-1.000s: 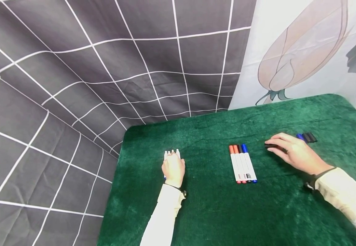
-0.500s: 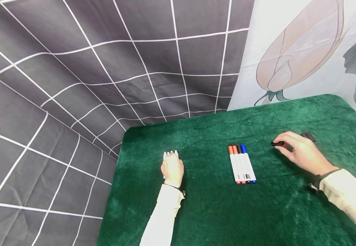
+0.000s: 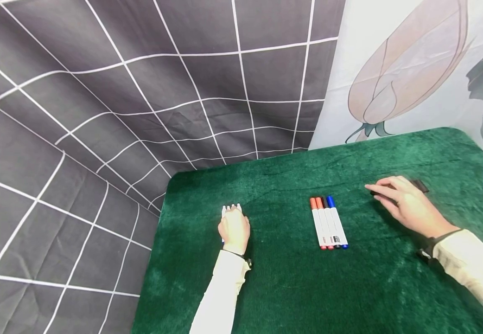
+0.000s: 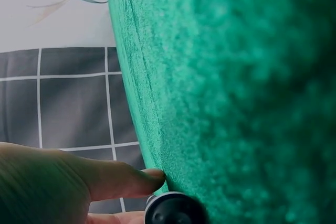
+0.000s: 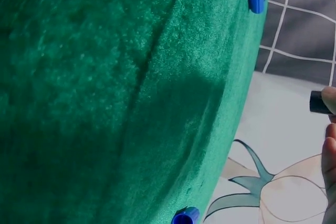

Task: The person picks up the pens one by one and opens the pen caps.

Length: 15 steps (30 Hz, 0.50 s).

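My left hand lies on the green table with its fingers curled over a few uncapped white markers; only their pale tips show past the knuckles. In the left wrist view a finger touches the cloth beside a dark round marker end. My right hand is low at the right and pinches a black cap, seen at the fingertips as the black cap in the right wrist view. Four capped markers lie side by side between the hands.
A loose dark cap lies just beyond my right hand, and a blue cap shows on the cloth in the right wrist view. A grey grid cloth and a flower print hang behind the table.
My right hand has carried the black cap to the right and farther back, now covering most of the loose caps. The left hand has stayed put.
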Available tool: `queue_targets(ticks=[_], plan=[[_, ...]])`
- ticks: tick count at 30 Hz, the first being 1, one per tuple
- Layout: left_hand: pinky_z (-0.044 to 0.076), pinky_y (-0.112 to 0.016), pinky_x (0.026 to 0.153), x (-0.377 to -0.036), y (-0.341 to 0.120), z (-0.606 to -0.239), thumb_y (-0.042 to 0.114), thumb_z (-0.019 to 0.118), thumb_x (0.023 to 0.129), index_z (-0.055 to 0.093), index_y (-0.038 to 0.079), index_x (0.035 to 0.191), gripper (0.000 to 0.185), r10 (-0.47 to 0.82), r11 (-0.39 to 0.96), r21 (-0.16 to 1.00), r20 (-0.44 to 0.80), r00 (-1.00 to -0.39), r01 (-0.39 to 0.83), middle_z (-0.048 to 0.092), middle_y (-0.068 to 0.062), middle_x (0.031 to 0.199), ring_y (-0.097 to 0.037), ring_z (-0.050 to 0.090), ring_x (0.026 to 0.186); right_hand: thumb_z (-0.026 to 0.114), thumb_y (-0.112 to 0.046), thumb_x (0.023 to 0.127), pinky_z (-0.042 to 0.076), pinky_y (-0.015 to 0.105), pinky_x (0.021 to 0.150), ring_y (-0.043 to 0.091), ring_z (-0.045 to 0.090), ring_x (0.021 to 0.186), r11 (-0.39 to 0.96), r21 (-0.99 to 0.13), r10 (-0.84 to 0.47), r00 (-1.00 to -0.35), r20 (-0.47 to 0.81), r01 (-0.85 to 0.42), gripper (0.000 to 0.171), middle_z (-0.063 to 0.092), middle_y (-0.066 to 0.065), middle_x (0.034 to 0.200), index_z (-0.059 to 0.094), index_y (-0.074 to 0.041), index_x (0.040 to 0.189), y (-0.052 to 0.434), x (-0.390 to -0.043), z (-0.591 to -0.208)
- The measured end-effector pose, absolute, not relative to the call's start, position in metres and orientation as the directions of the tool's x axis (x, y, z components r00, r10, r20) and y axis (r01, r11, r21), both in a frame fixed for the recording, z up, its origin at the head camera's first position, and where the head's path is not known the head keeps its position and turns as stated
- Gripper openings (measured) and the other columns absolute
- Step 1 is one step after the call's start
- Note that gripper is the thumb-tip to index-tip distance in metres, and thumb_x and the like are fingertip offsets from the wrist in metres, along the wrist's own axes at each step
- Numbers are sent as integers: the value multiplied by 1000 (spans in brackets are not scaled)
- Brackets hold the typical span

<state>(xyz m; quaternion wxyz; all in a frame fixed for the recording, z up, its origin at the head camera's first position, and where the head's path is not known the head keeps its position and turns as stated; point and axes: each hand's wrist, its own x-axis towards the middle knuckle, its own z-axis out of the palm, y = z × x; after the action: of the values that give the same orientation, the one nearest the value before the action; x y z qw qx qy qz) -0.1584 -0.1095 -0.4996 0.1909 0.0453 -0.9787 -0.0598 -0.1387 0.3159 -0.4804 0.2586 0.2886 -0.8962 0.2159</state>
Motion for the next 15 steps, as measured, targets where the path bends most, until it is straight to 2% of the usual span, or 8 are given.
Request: queue_targets(ticks=[2, 4, 5, 7, 10, 15], plan=[[55, -46, 59, -158, -109, -499, 17, 82, 77, 71, -3, 95, 29, -109, 989, 135, 364, -925, -63, 71, -17, 84, -33, 70, 75, 42, -40, 107, 39, 37, 81, 26, 55, 95, 745, -237, -420, -715, 559, -623, 48, 59, 14, 109, 68, -4, 126, 317, -138, -481], [55, -46, 59, -158, -109, -500, 18, 82, 77, 71, -3, 96, 30, -107, 989, 136, 365, -925, -61, 71, -17, 84, -34, 70, 76, 56, -21, 103, 40, 34, 76, 21, 54, 89, 754, -233, -427, -727, 538, -615, 33, 57, 14, 111, 66, -6, 130, 318, -138, -482], [55, -46, 59, -158, -109, -500, 18, 82, 77, 70, -3, 97, 31, -107, 989, 137, 368, -924, -60, 70, -18, 84, -34, 70, 76, 63, -12, 98, 41, 32, 74, 18, 53, 87, 759, -232, -425, -732, 532, -609, 34, 56, 14, 112, 65, -7, 132, 319, -138, -482], [55, -47, 59, -159, -109, -501, 19, 82, 77, 70, -3, 97, 31, -104, 989, 141, 374, -922, -54, 70, -18, 84, -34, 70, 76, 73, 5, 82, 41, 30, 70, 15, 51, 83, 775, -230, -411, -746, 523, -588, 53, 55, 13, 111, 65, -7, 133, 320, -137, -483], [54, -48, 58, -159, -110, -501, 19, 83, 77, 69, -2, 94, 30, -104, 987, 152, 388, -916, -47, 69, -17, 83, -35, 69, 74, 75, 9, 77, 42, 33, 68, 16, 50, 80, 803, -240, -371, -773, 515, -545, 59, 54, 13, 109, 65, -7, 133, 322, -138, -483], [53, -48, 56, -161, -110, -502, 20, 82, 79, 67, 0, 89, 27, -109, 985, 168, 420, -901, -41, 67, -17, 81, -36, 68, 69, 74, 8, 80, 44, 46, 68, 23, 54, 80, 838, -270, -298, -813, 501, -473, 56, 55, 16, 107, 62, -4, 133, 327, -139, -484]])
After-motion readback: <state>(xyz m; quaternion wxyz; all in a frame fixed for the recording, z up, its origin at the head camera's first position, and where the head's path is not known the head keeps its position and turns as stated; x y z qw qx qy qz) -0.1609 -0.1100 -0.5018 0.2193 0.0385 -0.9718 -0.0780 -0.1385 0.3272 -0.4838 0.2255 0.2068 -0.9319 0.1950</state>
